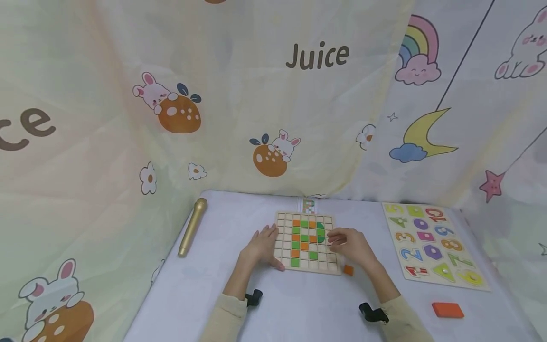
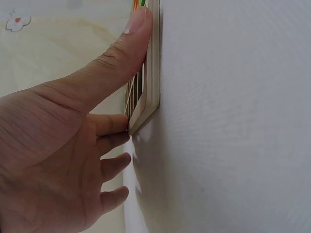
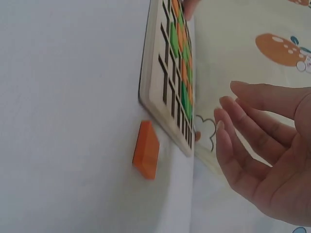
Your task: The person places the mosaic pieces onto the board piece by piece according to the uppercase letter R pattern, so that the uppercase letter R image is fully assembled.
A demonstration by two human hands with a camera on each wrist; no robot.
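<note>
A wooden grid board lies flat, with orange and green tiles in some of its squares and two rounded green pieces at the right of the pattern. My left hand rests against its near left corner. In the left wrist view, the thumb lies extended on the board's edge, and the other fingers reach along the side. Above the board's right side hovers my right hand, fingers loosely bent and apart from the thumb, holding nothing. An orange tile lies on the cloth beside the near right corner.
A small pattern card lies behind the board, partly hidden. To the right are a number-and-shape puzzle board and an orange block. A gold microphone lies near the left edge. Printed curtains hang around the table.
</note>
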